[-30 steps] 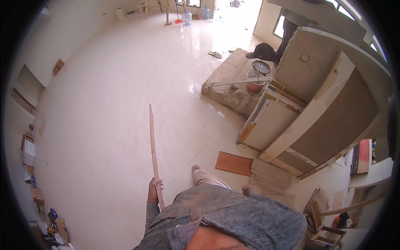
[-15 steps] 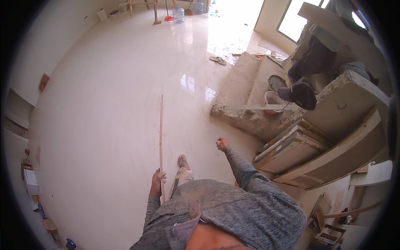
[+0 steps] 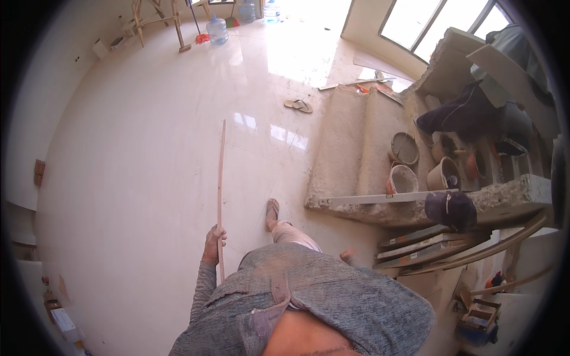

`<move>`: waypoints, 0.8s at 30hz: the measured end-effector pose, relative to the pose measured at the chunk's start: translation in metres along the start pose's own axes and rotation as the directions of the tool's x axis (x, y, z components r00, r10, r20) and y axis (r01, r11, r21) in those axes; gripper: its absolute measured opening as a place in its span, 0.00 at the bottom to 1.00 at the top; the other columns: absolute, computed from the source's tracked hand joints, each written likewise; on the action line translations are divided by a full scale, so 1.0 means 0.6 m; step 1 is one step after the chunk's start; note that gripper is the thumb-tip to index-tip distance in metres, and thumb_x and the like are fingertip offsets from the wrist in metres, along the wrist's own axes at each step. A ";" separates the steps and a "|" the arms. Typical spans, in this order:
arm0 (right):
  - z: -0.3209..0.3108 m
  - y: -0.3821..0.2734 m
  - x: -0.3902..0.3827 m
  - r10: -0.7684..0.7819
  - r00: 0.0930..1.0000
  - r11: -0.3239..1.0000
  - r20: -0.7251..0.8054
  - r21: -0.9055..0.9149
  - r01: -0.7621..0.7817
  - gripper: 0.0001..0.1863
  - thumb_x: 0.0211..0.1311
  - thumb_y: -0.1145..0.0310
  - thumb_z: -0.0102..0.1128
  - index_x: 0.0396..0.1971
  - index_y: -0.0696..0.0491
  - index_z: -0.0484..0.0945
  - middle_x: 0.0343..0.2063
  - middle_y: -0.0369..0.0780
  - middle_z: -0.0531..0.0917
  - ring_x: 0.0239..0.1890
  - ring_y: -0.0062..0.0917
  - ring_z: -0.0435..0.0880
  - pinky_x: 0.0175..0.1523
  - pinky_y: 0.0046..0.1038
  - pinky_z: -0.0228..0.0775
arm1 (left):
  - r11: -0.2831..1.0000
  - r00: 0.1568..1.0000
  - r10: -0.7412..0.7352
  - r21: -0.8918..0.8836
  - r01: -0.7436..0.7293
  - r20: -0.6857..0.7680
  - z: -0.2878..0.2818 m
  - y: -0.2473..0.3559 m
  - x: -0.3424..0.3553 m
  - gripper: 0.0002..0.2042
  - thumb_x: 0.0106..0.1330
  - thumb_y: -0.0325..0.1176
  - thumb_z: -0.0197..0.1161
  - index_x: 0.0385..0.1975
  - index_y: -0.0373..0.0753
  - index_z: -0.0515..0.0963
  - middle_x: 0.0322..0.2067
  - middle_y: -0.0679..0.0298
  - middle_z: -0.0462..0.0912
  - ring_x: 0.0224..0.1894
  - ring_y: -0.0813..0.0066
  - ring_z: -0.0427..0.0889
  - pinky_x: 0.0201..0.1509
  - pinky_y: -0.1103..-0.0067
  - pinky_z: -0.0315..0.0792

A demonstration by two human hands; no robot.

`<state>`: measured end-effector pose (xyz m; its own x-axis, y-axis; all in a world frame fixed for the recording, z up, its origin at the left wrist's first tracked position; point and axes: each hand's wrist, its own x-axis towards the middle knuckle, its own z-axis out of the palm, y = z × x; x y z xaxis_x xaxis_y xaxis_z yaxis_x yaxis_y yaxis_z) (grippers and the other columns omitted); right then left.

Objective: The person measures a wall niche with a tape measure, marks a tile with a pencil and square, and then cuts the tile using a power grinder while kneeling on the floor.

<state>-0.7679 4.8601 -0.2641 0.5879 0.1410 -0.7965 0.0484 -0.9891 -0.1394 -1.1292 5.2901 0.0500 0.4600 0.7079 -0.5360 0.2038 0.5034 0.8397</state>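
Observation:
My left hand [image 3: 214, 244] is wrapped round a long thin wooden strip [image 3: 221, 178]. The strip points forward over the floor, and its lower end passes beside my left forearm. Low at my right side is my right hand [image 3: 347, 255], small and blurred beside my grey shirt [image 3: 350, 291]. Its fingers cannot be made out, and no held thing shows there. One foot in a sandal [image 3: 272, 209] is stepping forward on the pale, shiny floor [image 3: 130, 196].
Rough concrete steps [image 3: 338, 145] rise at the right, bearing buckets [image 3: 404, 178] and a long straightedge [image 3: 380, 198]. A co-worker [image 3: 463, 113] is partly visible there, near a dark cap [image 3: 450, 209]. Flat boxes [image 3: 415, 249] lie beside the steps. Ahead are a loose sandal [image 3: 298, 106] and a water jug [image 3: 217, 31].
My view has moved forward toward the steps. My right hand has dropped from in front of me to my side. The strip stays in my left hand.

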 end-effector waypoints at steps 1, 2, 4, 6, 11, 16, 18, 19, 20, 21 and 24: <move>-0.031 -0.072 0.009 -0.093 0.992 0.995 -0.086 -0.037 0.090 0.12 0.56 0.64 0.60 0.25 0.58 0.84 0.24 0.44 0.86 0.23 0.30 0.85 0.31 0.32 0.79 | 1.000 1.000 0.005 0.013 -0.005 0.000 0.002 0.029 0.058 0.19 0.61 0.52 0.61 0.40 0.43 0.72 0.30 0.75 0.68 0.31 0.89 0.68 0.30 0.90 0.67; -0.048 -0.126 0.035 -0.142 0.980 0.989 -0.136 -0.060 0.135 0.12 0.56 0.64 0.60 0.25 0.57 0.84 0.25 0.44 0.87 0.24 0.30 0.86 0.32 0.32 0.79 | 0.999 1.000 -0.009 0.035 0.008 0.014 0.005 0.072 0.112 0.19 0.61 0.52 0.61 0.40 0.43 0.72 0.30 0.75 0.67 0.31 0.89 0.68 0.30 0.90 0.67; -0.088 -0.272 0.088 -0.104 0.990 0.994 -0.094 0.015 0.106 0.12 0.54 0.62 0.61 0.25 0.56 0.85 0.25 0.41 0.87 0.26 0.29 0.86 0.35 0.30 0.79 | 1.000 1.000 -0.019 0.024 0.019 0.022 0.028 0.161 0.210 0.18 0.61 0.52 0.61 0.39 0.44 0.72 0.30 0.75 0.67 0.30 0.89 0.67 0.29 0.90 0.66; -0.182 -0.430 0.188 -0.164 0.986 0.981 0.016 -0.105 0.165 0.12 0.54 0.63 0.60 0.23 0.56 0.85 0.22 0.40 0.86 0.24 0.29 0.85 0.32 0.29 0.79 | 0.999 0.998 -0.017 0.031 0.015 0.054 0.054 0.232 0.307 0.19 0.60 0.52 0.61 0.38 0.44 0.72 0.30 0.76 0.66 0.30 0.88 0.66 0.28 0.90 0.63; -0.427 -0.903 0.272 -0.338 0.927 0.858 -0.165 0.349 0.375 0.10 0.59 0.66 0.59 0.35 0.58 0.80 0.23 0.40 0.84 0.22 0.24 0.83 0.29 0.27 0.77 | 0.994 0.994 0.016 0.104 -0.028 0.112 0.086 0.396 0.545 0.21 0.57 0.54 0.62 0.38 0.42 0.72 0.29 0.74 0.66 0.31 0.86 0.65 0.31 0.88 0.62; -0.586 -1.221 0.412 -0.373 0.879 0.798 -0.296 0.381 0.467 0.12 0.58 0.64 0.59 0.35 0.56 0.82 0.25 0.43 0.86 0.28 0.29 0.86 0.38 0.32 0.78 | 0.982 0.986 0.031 0.181 -0.060 0.162 0.118 0.567 0.831 0.23 0.56 0.54 0.62 0.37 0.39 0.73 0.29 0.72 0.66 0.32 0.84 0.66 0.33 0.84 0.63; -0.633 -1.294 0.450 -0.276 0.932 0.832 -0.233 0.427 0.353 0.11 0.59 0.64 0.59 0.35 0.55 0.82 0.24 0.42 0.86 0.27 0.28 0.86 0.38 0.31 0.78 | 0.967 0.980 0.071 0.230 -0.113 0.184 0.137 0.629 0.953 0.24 0.57 0.54 0.63 0.37 0.36 0.73 0.29 0.71 0.67 0.32 0.82 0.66 0.34 0.82 0.64; -0.641 -1.303 0.462 -0.214 0.959 0.853 -0.183 0.443 0.275 0.10 0.59 0.65 0.58 0.34 0.55 0.82 0.24 0.42 0.86 0.27 0.28 0.86 0.37 0.31 0.78 | 0.967 0.980 0.049 0.236 -0.096 0.194 0.147 0.664 1.005 0.24 0.57 0.54 0.62 0.38 0.35 0.73 0.29 0.71 0.68 0.32 0.82 0.66 0.35 0.82 0.64; -0.644 -1.299 0.484 -0.176 0.974 0.890 -0.141 0.400 0.219 0.10 0.59 0.65 0.58 0.34 0.55 0.82 0.24 0.42 0.86 0.26 0.27 0.86 0.37 0.31 0.79 | 0.966 0.977 0.025 0.245 -0.078 0.211 0.160 0.702 1.059 0.25 0.57 0.53 0.62 0.38 0.34 0.73 0.30 0.71 0.68 0.32 0.81 0.66 0.35 0.82 0.64; -0.664 -1.296 0.515 -0.146 0.981 0.913 -0.126 0.366 0.183 0.10 0.59 0.65 0.58 0.34 0.55 0.82 0.23 0.41 0.86 0.25 0.27 0.86 0.36 0.30 0.79 | 0.963 0.970 0.029 0.254 -0.092 0.241 0.183 0.749 1.117 0.25 0.57 0.53 0.62 0.38 0.34 0.73 0.30 0.70 0.68 0.33 0.80 0.66 0.36 0.81 0.64; -0.717 -1.318 0.544 -0.030 0.998 0.909 -0.063 0.414 0.053 0.10 0.61 0.65 0.58 0.35 0.56 0.82 0.22 0.41 0.85 0.24 0.27 0.85 0.33 0.31 0.78 | 0.977 0.981 0.021 0.203 -0.060 0.191 0.252 0.898 1.235 0.25 0.57 0.53 0.62 0.39 0.34 0.73 0.30 0.69 0.68 0.32 0.80 0.66 0.36 0.81 0.64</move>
<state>-0.2667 5.6694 -0.1609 0.6356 0.1673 -0.7537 -0.2589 -0.8735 -0.4122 -0.5479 6.0109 0.1185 0.6206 0.6108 -0.4917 0.3470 0.3484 0.8707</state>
